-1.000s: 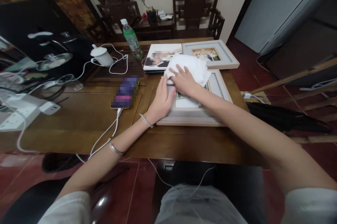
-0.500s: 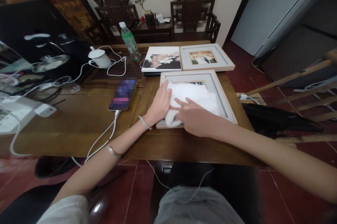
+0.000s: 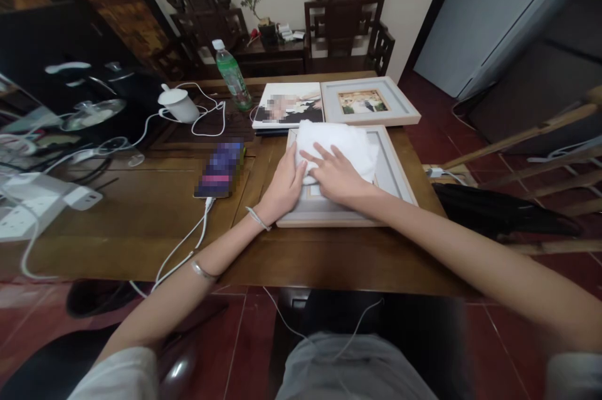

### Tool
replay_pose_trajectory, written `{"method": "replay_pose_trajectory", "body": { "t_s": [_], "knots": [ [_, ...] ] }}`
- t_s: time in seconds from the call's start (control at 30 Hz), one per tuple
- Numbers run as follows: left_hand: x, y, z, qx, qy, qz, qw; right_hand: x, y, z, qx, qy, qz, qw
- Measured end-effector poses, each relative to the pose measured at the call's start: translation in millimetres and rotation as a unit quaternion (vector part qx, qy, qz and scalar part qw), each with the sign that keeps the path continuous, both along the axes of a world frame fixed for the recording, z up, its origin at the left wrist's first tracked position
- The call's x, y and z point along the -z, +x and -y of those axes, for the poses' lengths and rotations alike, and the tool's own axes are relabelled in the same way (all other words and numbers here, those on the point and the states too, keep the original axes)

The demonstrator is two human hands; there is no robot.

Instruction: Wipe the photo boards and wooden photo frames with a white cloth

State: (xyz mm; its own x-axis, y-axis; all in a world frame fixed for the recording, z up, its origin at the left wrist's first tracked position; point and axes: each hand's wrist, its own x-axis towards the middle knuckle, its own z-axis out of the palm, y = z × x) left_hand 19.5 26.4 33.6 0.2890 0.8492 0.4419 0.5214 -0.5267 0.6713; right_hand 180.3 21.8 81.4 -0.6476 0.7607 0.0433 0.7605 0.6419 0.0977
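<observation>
A light wooden picture frame [image 3: 348, 221] lies on the table close to my body. My left hand [image 3: 283, 184] grips its left edge, with the thumb inside the border and the other fingers along the side. Over the upper part of the frame is a folded white cloth [image 3: 355, 146]. My right hand [image 3: 336, 174] presses on this cloth, its fingers spread and flat. The cloth and my hands hide most of the picture inside the frame.
Behind are a second framed photo [image 3: 399, 111] and a white-covered photo album [image 3: 291, 93]. A green bottle [image 3: 234, 77], a lidded white cup [image 3: 179, 105] and a charging phone [image 3: 220, 168] stand or lie leftward. Cables and a white power strip [image 3: 28, 205] occupy the table's left end.
My right hand has pushed the cloth away from me, from the frame's near part to its far edge. The frame's lower border now shows. My left hand stays at the left edge.
</observation>
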Motion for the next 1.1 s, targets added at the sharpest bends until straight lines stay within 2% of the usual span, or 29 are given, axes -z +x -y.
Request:
{"method": "replay_pose_trajectory", "body": {
  "t_s": [0.1, 0.23, 0.33, 0.5, 0.6, 0.7, 0.83, 0.97, 1.03, 1.1],
  "knots": [
    [5.7, -4.2, -4.5, 0.025, 0.03, -0.017, 0.999, 2.9, -4.0, -24.5, 0.02, 0.054, 0.003, 0.998],
    [12.2, -10.2, -9.4, 0.052, 0.052, -0.032, 0.997, -2.1, 4.2, -43.8, 0.063, 0.084, 0.019, 0.994],
    [12.8, -12.5, -10.1, 0.045, 0.05, -0.04, 0.997, -4.8, 32.4, -46.4, 0.095, 0.092, 0.048, 0.99],
    [8.3, -12.5, -8.6, 0.024, 0.041, -0.066, 0.997, -10.4, 101.1, -37.3, 0.145, 0.106, 0.089, 0.98],
    [5.9, -11.9, -7.7, 0.017, 0.049, -0.088, 0.995, -15.9, 124.4, -25.9, 0.149, 0.096, 0.107, 0.978],
    [4.9, -11.4, -6.9, 0.015, 0.064, -0.093, 0.993, -20.7, 125.9, -4.1, 0.127, 0.082, 0.128, 0.98],
    [3.7, -10.8, -5.3, 0.018, 0.059, -0.105, 0.993, -30.9, 117.1, 44.4, 0.078, 0.03, 0.133, 0.988],
    [2.5, -9.6, -3.9, 0.025, 0.034, -0.12, 0.992, -48.5, 113.2, 89.8, 0.023, -0.053, 0.082, 0.995],
    [2.2, -8.9, -3.5, 0.02, 0.033, -0.135, 0.99, -55.2, 111.1, 98.5, 0.023, -0.083, 0.074, 0.994],
    [2.2, -8.2, -3.3, 0.014, 0.035, -0.144, 0.989, -57.3, 109.0, 93.9, 0.043, -0.099, 0.076, 0.991]
  ]
}}
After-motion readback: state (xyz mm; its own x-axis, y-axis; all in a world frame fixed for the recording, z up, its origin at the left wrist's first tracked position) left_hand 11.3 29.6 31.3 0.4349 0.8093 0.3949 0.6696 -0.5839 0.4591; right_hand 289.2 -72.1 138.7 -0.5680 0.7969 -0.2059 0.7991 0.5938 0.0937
